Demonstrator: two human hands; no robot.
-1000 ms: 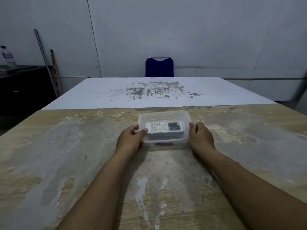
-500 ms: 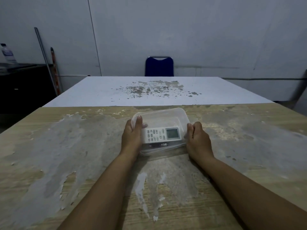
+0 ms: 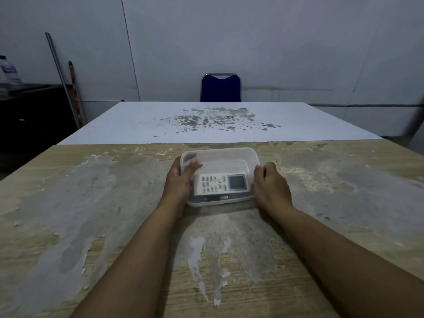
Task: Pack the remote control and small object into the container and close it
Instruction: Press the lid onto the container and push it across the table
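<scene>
left hand grips lid | right hand grips container | remote inside | blue chair far past table

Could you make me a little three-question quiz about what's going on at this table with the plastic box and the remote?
1. True or false: the remote control lies inside the clear container, display end toward the person's right.
2. Which hand has its grip on the raised lid? A) left hand B) right hand C) neither
3. Fill in: the chair beyond the white table is ____ in colour.

Key:
1. True.
2. A. The left hand's fingers curl over the lid's left corner; the right hand rests against the container's right end.
3. Blue.
</scene>
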